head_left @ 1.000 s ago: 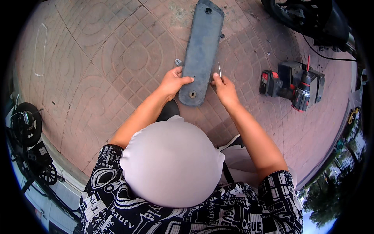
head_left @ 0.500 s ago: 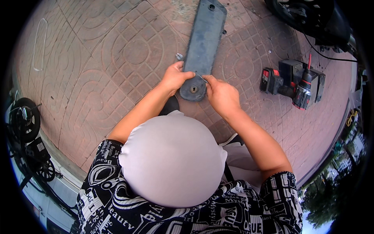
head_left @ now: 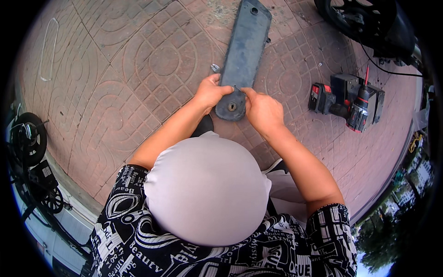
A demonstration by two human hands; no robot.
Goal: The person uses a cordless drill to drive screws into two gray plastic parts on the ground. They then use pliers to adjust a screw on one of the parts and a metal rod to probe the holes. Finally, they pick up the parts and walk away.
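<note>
A long, scuffed dark grey case [head_left: 247,46] lies lengthwise on the paving in front of me. A round metal key lock [head_left: 232,106] sits in its rounded near end, and a round hole is at the far end. My left hand [head_left: 212,94] grips the case's left edge, with the thumb lying on top just beyond the lock. From the right, my right hand [head_left: 264,110] pinches at a thin, small piece [head_left: 236,87] on the case's face. That piece is too small to name. Just past my left fingers lies a small silvery metal piece [head_left: 215,68].
To the right, a red and black cordless drill [head_left: 357,111] leans against a dark box [head_left: 344,87]. A motorbike wheel [head_left: 341,18] and a black cable [head_left: 387,68] are at the far right. Another two-wheeler [head_left: 30,143] stands at the left edge. A pale loop [head_left: 47,48] lies far left.
The case and both hands sit slightly further right in the picture. My right fingertips have shifted a little over the case, and the thin piece shows at a different angle.
</note>
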